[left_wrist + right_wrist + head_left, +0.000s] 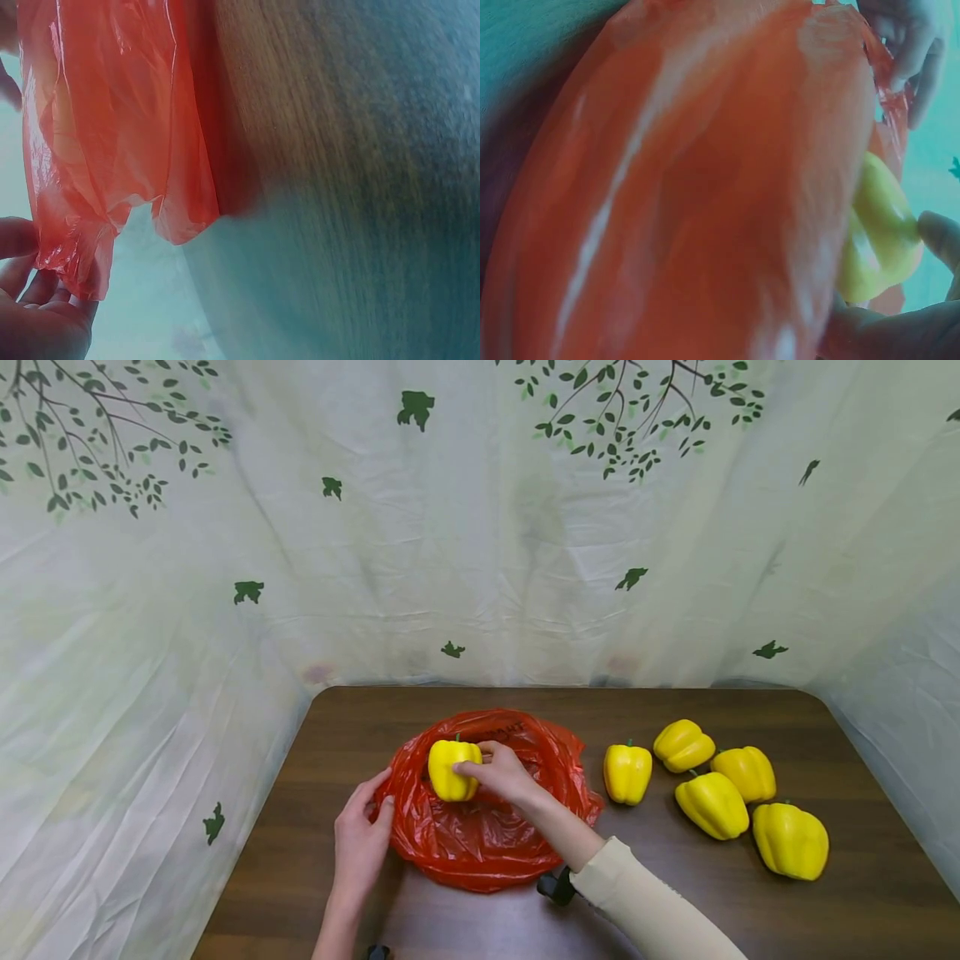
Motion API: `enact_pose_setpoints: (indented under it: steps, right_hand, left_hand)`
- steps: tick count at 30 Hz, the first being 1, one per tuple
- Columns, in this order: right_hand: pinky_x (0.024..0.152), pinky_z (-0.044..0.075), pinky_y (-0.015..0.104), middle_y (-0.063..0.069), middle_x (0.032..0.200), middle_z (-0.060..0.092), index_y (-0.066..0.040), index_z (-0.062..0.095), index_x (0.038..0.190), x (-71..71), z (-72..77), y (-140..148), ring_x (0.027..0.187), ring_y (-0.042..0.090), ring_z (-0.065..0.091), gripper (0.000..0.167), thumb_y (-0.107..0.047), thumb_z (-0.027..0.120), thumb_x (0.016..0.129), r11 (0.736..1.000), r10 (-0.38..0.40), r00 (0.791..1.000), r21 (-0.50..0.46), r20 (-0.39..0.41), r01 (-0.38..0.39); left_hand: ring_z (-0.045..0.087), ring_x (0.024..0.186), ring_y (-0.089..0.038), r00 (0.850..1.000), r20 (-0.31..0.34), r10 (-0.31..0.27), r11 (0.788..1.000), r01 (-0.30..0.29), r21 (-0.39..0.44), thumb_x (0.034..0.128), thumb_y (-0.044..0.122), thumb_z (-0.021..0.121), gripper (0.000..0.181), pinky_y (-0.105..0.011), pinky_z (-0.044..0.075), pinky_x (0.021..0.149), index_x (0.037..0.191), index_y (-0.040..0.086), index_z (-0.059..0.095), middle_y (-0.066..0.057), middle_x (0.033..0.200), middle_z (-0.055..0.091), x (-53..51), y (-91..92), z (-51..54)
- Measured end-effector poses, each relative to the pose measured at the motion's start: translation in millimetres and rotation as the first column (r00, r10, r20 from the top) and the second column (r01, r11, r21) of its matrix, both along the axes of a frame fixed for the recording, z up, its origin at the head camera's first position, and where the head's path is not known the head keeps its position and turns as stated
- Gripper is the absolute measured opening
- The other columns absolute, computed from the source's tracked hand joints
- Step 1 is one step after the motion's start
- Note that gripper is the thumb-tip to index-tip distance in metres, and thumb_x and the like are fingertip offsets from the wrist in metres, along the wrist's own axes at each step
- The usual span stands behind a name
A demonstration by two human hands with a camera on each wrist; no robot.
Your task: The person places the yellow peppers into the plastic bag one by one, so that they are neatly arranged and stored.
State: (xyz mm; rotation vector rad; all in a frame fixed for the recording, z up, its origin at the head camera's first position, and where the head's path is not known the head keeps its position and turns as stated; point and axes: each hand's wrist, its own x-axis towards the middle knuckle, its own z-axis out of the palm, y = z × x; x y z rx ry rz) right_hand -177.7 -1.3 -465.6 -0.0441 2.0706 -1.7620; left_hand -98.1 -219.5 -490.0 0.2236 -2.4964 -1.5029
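Observation:
A red plastic bag (487, 860) lies with its mouth spread open on the table. Its left rim is pinched by my left hand (363, 837), and the left wrist view shows the bag's bunched edge (79, 259) between thumb and fingers. My right hand (504, 772) grips a yellow bell pepper (450, 772) over the bag's opening, stem upward. From the right wrist view, the pepper (877, 232) is partly hidden behind the bag's side (705, 187), with fingers on either side of it.
Right of the bag stands a single yellow bell pepper (627, 773). Several more lie farther right, among them a pepper (791, 842) nearest the front. The brown wooden table (300, 827) meets a leaf-printed curtain (480, 543) at its far edge.

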Motion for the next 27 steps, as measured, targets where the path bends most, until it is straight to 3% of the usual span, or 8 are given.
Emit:
enact_pose_setpoints:
  steps: [10, 27]
  right_hand:
    - [0.088, 0.054, 0.042, 0.021, 0.123, 0.057, 0.005, 0.044, 0.138, -1.2, -7.8, -9.6, 0.102, 0.027, 0.059, 0.068, -0.028, 0.075, 0.087, 0.999, -0.045, 0.999, 0.02, 0.015, 0.045]
    - [0.089, 0.053, 0.044, 0.021, 0.13, 0.053, 0.004, 0.04, 0.144, -4.8, -20.2, -14.2, 0.109, 0.03, 0.058, 0.07, -0.025, 0.073, 0.089, 0.998, -0.069, 0.997, -0.001, 0.028, 0.069]
  left_hand:
    - [0.061, 0.104, -0.02, 1.0, 0.0, -0.003, 1.0, 0.003, -0.006, 0.0967, 0.004, 0.06, 0.04, -0.03, 0.055, 0.083, 0.135, 0.018, 0.059, -0.002, 0.128, 0.059, -0.3, 1.7, 0.3]
    - [0.06, 0.105, -0.019, 1.0, 0.004, -0.005, 1.0, 0.005, -0.005, 0.0972, 0.004, 0.059, 0.041, -0.025, 0.054, 0.083, 0.135, 0.018, 0.059, -0.001, 0.129, 0.058, -0.9, 2.0, 1.3]
